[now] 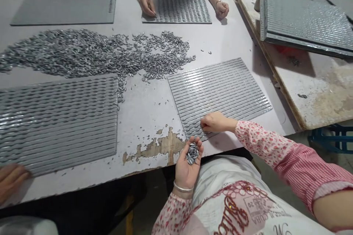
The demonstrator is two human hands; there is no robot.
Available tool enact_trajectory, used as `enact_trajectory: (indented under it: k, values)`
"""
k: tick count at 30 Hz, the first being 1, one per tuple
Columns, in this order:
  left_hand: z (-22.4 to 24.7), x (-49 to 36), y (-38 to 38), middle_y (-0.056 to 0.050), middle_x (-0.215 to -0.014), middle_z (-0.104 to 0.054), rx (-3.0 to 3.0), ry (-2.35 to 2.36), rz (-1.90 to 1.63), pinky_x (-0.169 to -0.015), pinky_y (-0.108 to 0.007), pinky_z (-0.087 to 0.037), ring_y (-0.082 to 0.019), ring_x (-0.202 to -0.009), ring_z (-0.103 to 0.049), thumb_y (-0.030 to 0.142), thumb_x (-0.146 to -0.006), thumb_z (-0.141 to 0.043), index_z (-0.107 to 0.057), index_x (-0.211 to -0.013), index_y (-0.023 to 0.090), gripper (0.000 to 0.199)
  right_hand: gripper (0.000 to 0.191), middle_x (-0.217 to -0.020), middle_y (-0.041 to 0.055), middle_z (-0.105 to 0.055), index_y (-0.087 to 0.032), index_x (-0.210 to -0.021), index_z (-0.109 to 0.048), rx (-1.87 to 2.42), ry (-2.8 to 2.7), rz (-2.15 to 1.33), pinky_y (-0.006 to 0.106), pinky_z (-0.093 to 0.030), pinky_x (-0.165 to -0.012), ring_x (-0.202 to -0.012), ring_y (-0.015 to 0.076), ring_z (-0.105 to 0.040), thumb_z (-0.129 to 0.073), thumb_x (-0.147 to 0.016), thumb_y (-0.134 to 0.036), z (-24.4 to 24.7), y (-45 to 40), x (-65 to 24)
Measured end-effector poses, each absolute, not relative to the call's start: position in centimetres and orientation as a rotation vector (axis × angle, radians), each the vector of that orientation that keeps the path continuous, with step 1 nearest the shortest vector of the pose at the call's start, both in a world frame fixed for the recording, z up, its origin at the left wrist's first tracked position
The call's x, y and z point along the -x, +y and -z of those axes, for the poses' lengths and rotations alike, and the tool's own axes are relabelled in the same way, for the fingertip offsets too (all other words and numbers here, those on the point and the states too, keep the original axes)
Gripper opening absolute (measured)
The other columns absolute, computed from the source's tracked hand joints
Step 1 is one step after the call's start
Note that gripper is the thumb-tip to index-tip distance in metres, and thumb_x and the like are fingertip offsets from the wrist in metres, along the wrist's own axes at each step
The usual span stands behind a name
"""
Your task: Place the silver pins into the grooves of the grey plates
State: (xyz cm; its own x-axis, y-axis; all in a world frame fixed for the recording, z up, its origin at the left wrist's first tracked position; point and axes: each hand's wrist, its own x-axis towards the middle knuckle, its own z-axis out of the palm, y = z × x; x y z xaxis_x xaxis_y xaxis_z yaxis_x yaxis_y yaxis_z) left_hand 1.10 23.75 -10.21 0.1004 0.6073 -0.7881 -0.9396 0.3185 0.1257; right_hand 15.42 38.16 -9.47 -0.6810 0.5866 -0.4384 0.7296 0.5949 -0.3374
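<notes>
My left hand [188, 169] is cupped palm up at the table's front edge, holding a small heap of shiny grey spindle-shaped pieces [192, 153]. Just above it, my right hand [215, 122] is closed, its fingertips pressed down on the near left part of a grey ridged panel [217, 88]. Whatever those fingertips pinch is hidden. Beside them, a few bulging pieces [191, 126] sit in the near rows of this panel. Its other rows show plain straight ridges.
A long pile of the same pieces [82, 53] spreads across the white table [143, 110]. Co-workers' hands rest near a left panel [60, 125], a far panel [182, 7] and a far-left panel [66, 7]. Stacked panels [309, 25] lie on the right-hand table [325, 106].
</notes>
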Motion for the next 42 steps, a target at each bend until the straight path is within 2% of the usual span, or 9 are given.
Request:
enact_trajectory:
  k: [6,8,10,13,17,25,31,36,42]
  values:
    - [10.2,-0.4,23.6,-0.010,-0.099,-0.067,0.490,0.911,-1.204,-0.073,-0.028,-0.056,-0.016,-0.085,-0.065,0.014,-0.089,-0.040,-0.063,-0.101,0.012,0.026,0.015,-0.078,0.0025,-0.064,-0.015,-0.085,-0.063,-1.168,2.726,1.055,0.021,-0.032,-0.061,-0.069,0.0121,-0.053,-0.052,-0.087,-0.025,9.2,37.2,-18.6]
    - [10.2,0.0,23.4,-0.008,-0.089,-0.065,0.476,0.886,-1.209,-0.059,-0.020,-0.054,-0.011,-0.070,-0.062,0.015,-0.090,-0.039,-0.063,-0.098,0.012,0.025,0.015,-0.078,0.0019,-0.062,-0.015,-0.085,-0.062,-1.099,2.743,1.137,0.021,-0.034,-0.062,-0.069,0.0115,-0.053,-0.052,-0.088,-0.026,8.9,35.8,-20.3]
    - [10.3,0.1,23.2,-0.004,-0.076,-0.058,0.454,0.819,-1.213,-0.043,-0.013,-0.044,-0.005,-0.052,-0.052,0.015,-0.091,-0.038,-0.062,-0.092,0.011,0.024,0.014,-0.080,0.0017,-0.062,-0.016,-0.088,-0.062,-0.971,2.730,1.167,0.021,-0.035,-0.062,-0.069,0.0113,-0.052,-0.053,-0.088,-0.028,8.9,33.9,-22.0]
    - [10.3,-0.1,23.2,0.000,-0.069,-0.047,0.433,0.746,-1.205,-0.035,-0.011,-0.033,-0.002,-0.044,-0.039,0.015,-0.091,-0.036,-0.059,-0.083,0.012,0.024,0.018,-0.084,0.0032,-0.060,-0.019,-0.095,-0.061,-0.837,2.783,1.025,0.023,-0.035,-0.064,-0.074,0.0136,-0.052,-0.056,-0.086,-0.033,10.0,30.8,-23.7]
    - [10.4,-0.8,23.2,0.000,-0.072,-0.045,0.445,0.757,-1.185,-0.040,-0.012,-0.036,-0.003,-0.049,-0.040,0.016,-0.091,-0.036,-0.057,-0.083,0.012,0.022,0.018,-0.085,0.0048,-0.058,-0.022,-0.089,-0.062,-0.849,2.968,0.761,0.027,-0.034,-0.070,-0.077,0.0161,-0.048,-0.050,-0.090,-0.035,12.9,28.4,-24.5]
    - [10.2,-0.6,22.5,-0.002,-0.075,-0.050,0.446,0.787,-1.199,-0.050,-0.015,-0.046,-0.005,-0.057,-0.046,0.015,-0.091,-0.035,-0.058,-0.081,0.012,0.025,0.021,-0.080,0.0049,-0.057,-0.019,-0.082,-0.060,-0.880,3.103,0.813,0.027,-0.035,-0.068,-0.073,0.0150,-0.047,-0.049,-0.091,-0.035,13.7,28.4,-24.7]
    - [10.0,0.5,20.9,-0.004,-0.079,-0.054,0.442,0.790,-1.292,-0.057,-0.018,-0.051,-0.007,-0.063,-0.052,0.015,-0.091,-0.033,-0.060,-0.082,0.012,0.028,0.022,-0.088,0.0080,-0.063,-0.017,-0.098,-0.060,-0.880,2.956,1.195,0.026,-0.044,-0.074,-0.083,0.0153,-0.056,-0.041,-0.094,-0.026,13.8,23.3,-24.0]
    - [10.1,0.6,19.4,-0.005,-0.078,-0.056,0.431,0.763,-1.317,-0.058,-0.018,-0.052,-0.007,-0.063,-0.053,0.015,-0.091,-0.031,-0.061,-0.083,0.012,0.031,0.027,-0.103,0.0096,-0.066,-0.015,-0.107,-0.062,-1.431,2.563,1.390,0.030,-0.046,-0.086,-0.097,0.0184,-0.060,-0.040,-0.092,-0.019,16.8,22.1,-23.4]
    - [10.1,-0.7,19.0,-0.008,-0.087,-0.064,0.448,0.847,-1.305,-0.070,-0.026,-0.055,-0.013,-0.079,-0.061,0.015,-0.091,-0.033,-0.064,-0.087,0.012,0.032,0.023,-0.095,0.0110,-0.068,-0.016,-0.101,-0.066,-1.171,2.471,1.096,0.028,-0.047,-0.072,-0.087,0.0232,-0.063,-0.057,-0.083,-0.026,18.3,23.7,-21.2]
